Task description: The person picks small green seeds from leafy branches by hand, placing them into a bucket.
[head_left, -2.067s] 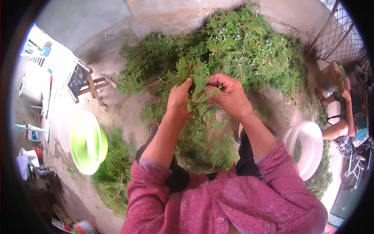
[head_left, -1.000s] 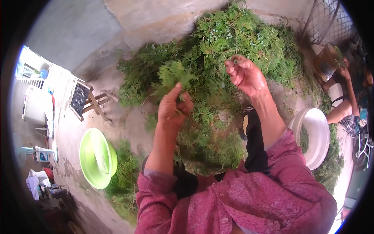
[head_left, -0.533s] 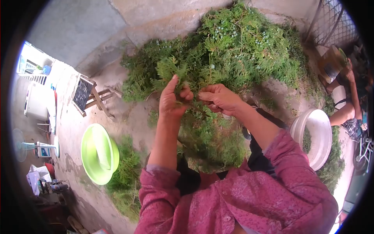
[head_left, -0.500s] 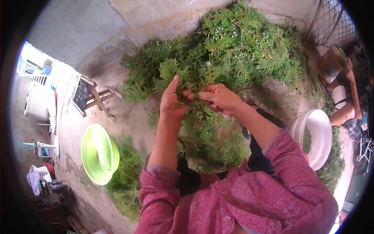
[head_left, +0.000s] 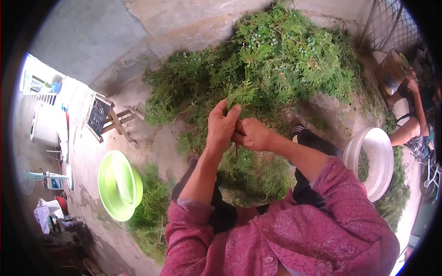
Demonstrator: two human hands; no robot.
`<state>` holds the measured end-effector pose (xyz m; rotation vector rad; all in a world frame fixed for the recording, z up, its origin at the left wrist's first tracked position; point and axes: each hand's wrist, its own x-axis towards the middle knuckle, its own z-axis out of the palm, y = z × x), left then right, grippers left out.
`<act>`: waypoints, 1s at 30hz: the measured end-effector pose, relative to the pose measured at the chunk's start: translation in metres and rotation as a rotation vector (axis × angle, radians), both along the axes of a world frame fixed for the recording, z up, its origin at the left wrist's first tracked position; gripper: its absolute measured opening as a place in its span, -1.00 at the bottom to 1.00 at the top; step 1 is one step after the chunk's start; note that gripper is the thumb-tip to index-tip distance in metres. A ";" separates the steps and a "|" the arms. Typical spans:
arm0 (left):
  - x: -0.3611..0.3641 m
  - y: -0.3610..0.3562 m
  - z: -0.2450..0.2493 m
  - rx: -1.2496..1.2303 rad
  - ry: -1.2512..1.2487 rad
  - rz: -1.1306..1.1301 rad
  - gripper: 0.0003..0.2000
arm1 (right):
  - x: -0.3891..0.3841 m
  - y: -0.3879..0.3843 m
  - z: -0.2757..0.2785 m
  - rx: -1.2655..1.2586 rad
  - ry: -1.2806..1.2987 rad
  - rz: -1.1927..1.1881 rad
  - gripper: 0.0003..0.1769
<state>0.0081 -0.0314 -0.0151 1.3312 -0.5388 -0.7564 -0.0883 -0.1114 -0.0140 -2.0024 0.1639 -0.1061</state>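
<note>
A green leafy sprig sticks up from my left hand, whose fingers are closed round its stem. Right beside it, my right hand is closed and meets the left one at the lower stem; the part of the stem between them is mostly hidden. Behind both hands rises a big heap of green branches with small pale berries. Below them, more cut greenery lies on the ground between my legs.
A lime green basin and a wooden stool stand at the left, with greenery beside the basin. At the right are a white tub and another person's arm near a brown bucket.
My hands have come together, the left moving right and slightly down. The left fingers, more spread before, are now closed round the sprig.
</note>
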 end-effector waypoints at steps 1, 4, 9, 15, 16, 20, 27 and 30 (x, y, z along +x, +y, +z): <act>0.000 0.000 -0.001 0.059 -0.071 0.030 -0.71 | -0.002 0.000 0.005 -0.043 0.043 0.016 -0.75; 0.002 0.002 0.000 0.175 -0.157 0.069 -0.76 | -0.004 -0.012 0.016 -0.062 0.096 0.027 -0.74; -0.003 0.003 0.008 0.165 -0.165 0.029 -0.78 | -0.014 -0.054 0.032 0.555 0.139 -0.243 -0.80; -0.006 0.003 0.008 0.224 -0.189 -0.122 -0.79 | -0.017 -0.073 0.033 0.867 -0.100 -0.323 -0.83; -0.005 0.003 0.004 0.197 -0.178 -0.149 -0.79 | -0.017 -0.073 0.033 0.868 -0.100 -0.324 -0.83; -0.004 0.006 0.008 0.276 -0.111 -0.216 -0.79 | -0.017 -0.072 0.034 0.670 -0.023 -0.315 -0.75; -0.007 0.007 0.009 0.244 -0.162 -0.303 -0.80 | -0.014 -0.062 0.035 0.504 0.064 -0.165 -0.67; -0.008 0.010 0.011 0.281 -0.161 -0.317 -0.81 | -0.012 -0.061 0.027 0.451 0.090 -0.136 -0.68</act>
